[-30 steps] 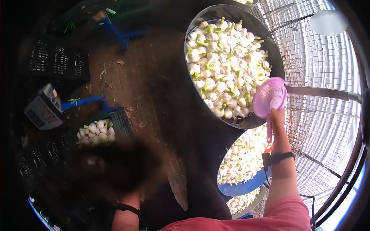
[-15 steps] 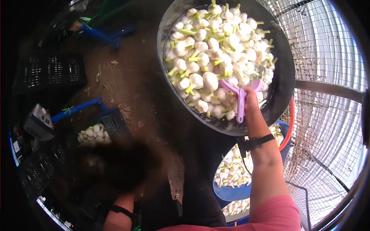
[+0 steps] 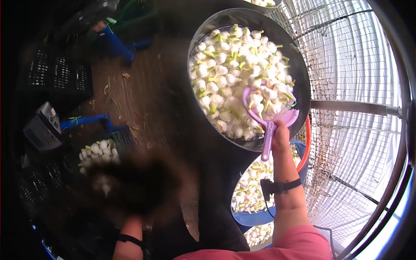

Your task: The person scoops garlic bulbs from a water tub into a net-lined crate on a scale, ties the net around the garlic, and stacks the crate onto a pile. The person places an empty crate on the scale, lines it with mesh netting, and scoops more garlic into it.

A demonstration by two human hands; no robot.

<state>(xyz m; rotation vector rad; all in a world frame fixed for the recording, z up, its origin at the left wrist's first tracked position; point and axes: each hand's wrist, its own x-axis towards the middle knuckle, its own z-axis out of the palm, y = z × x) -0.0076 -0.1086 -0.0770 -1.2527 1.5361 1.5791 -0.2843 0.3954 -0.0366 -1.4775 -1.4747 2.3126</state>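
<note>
My right hand [image 3: 281,133] is closed round a pink strainer [image 3: 268,125] beside its handle, at the near right rim of a large dark tub [image 3: 299,56]. Several garlic bulbs [image 3: 269,93] with green stems lie in the strainer's bowl. More white bulbs [image 3: 221,69] float in water in the tub. At the lower left, my left forearm [image 3: 130,240] with a black band reaches up into a dark blur that hides the left hand and anything it holds.
Below the tub stands a blue container [image 3: 251,219] of garlic with a red hoop [image 3: 307,147]. At the left are black crates [image 3: 58,73], a scale [image 3: 42,128], a blue frame [image 3: 86,121] and a crate of garlic [image 3: 102,151]. Wire mesh [image 3: 342,86] runs along the right.
The strainer was empty above the tub's right rim, then dipped into the water among the bulbs. Now it is raised with garlic in it. The left forearm has shifted slightly left.
</note>
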